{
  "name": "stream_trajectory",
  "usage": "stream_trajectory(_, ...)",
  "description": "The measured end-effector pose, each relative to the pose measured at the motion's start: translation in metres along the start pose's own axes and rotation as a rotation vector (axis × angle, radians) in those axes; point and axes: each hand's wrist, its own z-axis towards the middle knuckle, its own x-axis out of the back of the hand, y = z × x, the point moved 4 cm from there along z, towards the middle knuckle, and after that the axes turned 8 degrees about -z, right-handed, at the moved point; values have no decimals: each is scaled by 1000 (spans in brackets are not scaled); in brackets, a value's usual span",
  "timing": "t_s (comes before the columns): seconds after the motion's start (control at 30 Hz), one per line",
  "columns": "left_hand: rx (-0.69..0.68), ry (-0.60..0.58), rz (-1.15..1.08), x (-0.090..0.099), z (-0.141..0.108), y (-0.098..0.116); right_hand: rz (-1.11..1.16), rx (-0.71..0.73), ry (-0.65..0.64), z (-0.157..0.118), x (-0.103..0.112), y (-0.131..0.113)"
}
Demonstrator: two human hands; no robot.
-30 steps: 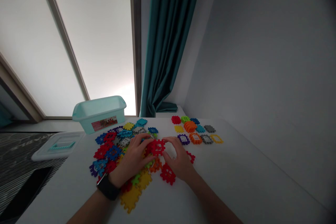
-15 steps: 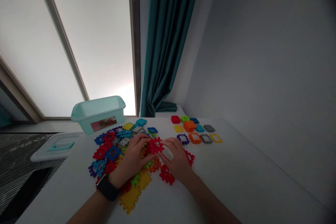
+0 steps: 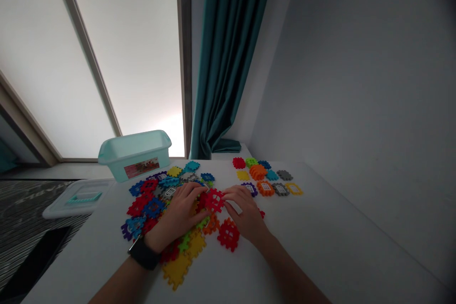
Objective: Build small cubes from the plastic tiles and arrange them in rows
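**Question:** What is at the far left?

**Me:** A pale plastic lid [image 3: 79, 198] lies at the edge of the white table [image 3: 331, 242]. At eleven o'clock from my hands stands a mint-green plastic box [image 3: 134, 156] with a picture label on its front.

**Question:** And beside the box?

**Me:** A heap of colored plastic waffle blocks [image 3: 149, 199] lies there, many of them overlapping. My left hand [image 3: 177, 211], with a black watch [image 3: 143, 253] on the wrist, rests over the right part of this heap. A yellow waffle block [image 3: 177, 270] lies at seven o'clock from the hand, under my wrist side.

**Question:** Where are your hands now?

**Me:** They are together, and both press on one red waffle block [image 3: 214, 200] from its two sides. This block is at the middle, between my hands.

**Question:** What is further right?

**Me:** My right hand [image 3: 245, 213] is there. At its seven o'clock lies a loose red block [image 3: 228, 234], on the table. At one o'clock from this hand, smaller pieces [image 3: 265, 175] of many colors lie side by side, mostly apart from each other. Behind them, a dark teal curtain [image 3: 228, 57] hangs.
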Motion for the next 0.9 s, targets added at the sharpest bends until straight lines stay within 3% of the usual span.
stream_trajectory(0.23, -23, -109, -29, -3, -1, -3, -17, 58, -116, -1, -3, -3)
stream_trajectory(0.53, -41, 55, -45, -1, -2, -5, -95, 73, -114, -2, 1, -15)
stream_trajectory(0.9, -21, 65, -112, -2, -1, -4, -133, 103, -68, -2, -1, -17)
